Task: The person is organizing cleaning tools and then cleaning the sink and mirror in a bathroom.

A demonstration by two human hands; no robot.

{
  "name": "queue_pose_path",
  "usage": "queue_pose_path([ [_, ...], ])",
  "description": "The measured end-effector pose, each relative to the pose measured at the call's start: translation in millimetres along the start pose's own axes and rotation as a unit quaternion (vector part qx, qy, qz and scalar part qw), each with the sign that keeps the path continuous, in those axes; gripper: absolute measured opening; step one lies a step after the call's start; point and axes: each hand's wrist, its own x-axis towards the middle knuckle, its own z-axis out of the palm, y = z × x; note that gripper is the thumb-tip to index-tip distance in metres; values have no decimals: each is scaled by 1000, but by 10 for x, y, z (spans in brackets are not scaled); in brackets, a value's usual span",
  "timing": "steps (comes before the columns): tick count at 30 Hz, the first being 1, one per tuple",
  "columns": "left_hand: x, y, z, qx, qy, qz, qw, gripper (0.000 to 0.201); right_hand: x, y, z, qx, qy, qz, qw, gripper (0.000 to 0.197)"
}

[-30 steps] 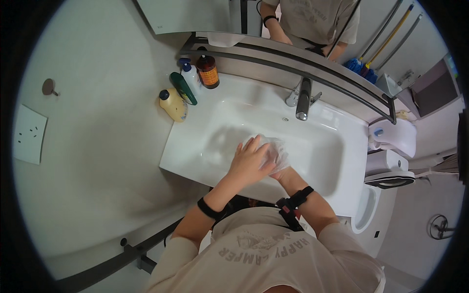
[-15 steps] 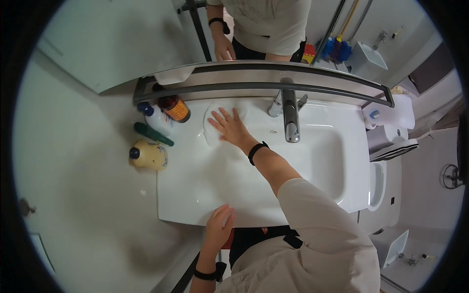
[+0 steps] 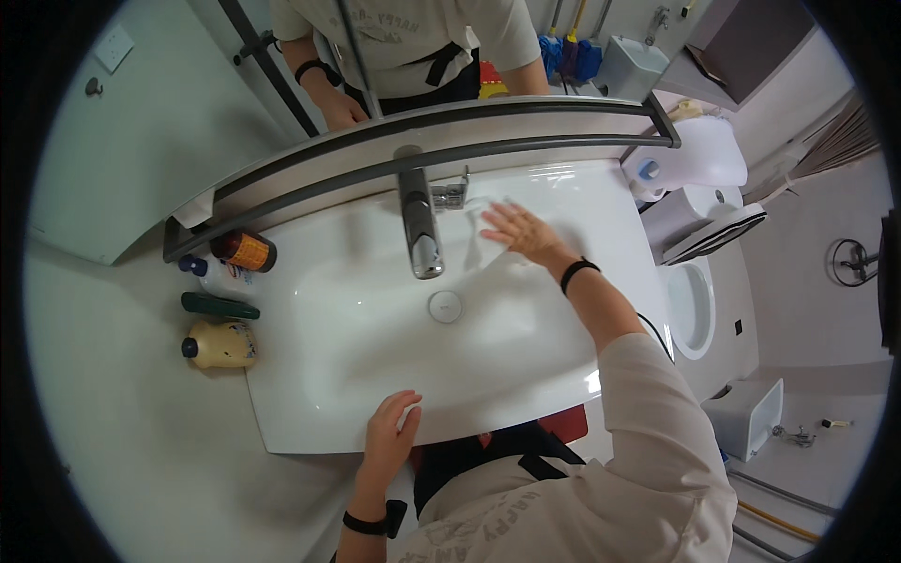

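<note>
A white washbasin (image 3: 328, 403) with a raised rim fills the middle of the view. My right hand (image 3: 521, 232) lies flat, fingers stretched and spread, on the basin's back deck just right of the chrome tap (image 3: 419, 225). Beneath its palm shows a thin white cloth (image 3: 481, 251), mostly covered and hard to tell from the basin. My left hand (image 3: 388, 436) hovers over the front edge, fingers loosely bent, thumb apart, nothing in it. In the bowl, a round drain plug (image 3: 445, 307) sits below the spout.
On the left deck stand a brown bottle (image 3: 246, 251), a white bottle with a blue cap (image 3: 225, 278), a dark green long object (image 3: 221, 305) and a yellow bottle (image 3: 221, 345). A dark rail (image 3: 526, 143) runs along the back, below a mirror. A toilet (image 3: 690, 310) is at the right.
My right hand has gone from left of the tap to its right, the white cloth under it. My view has shifted, and the left hand stays near the front edge.
</note>
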Motion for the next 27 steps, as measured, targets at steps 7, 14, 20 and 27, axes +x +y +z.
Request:
queue_pose_path([
  [7,119,175,261,-14,-39,14,999,15,-681,52,-137,60,-154,260,951,78],
  [14,204,316,312,-35,-28,37,998,16,-1368,-583,-562,136,-209,376,892,68],
  [20,70,238,213,-61,-14,12,998,15,-2021,-1012,-935,243,-260,174,918,57],
  [27,-207,-95,-104,-116,46,-79,989,16,-1258,-1636,-1273,506,-282,-16,815,58],
])
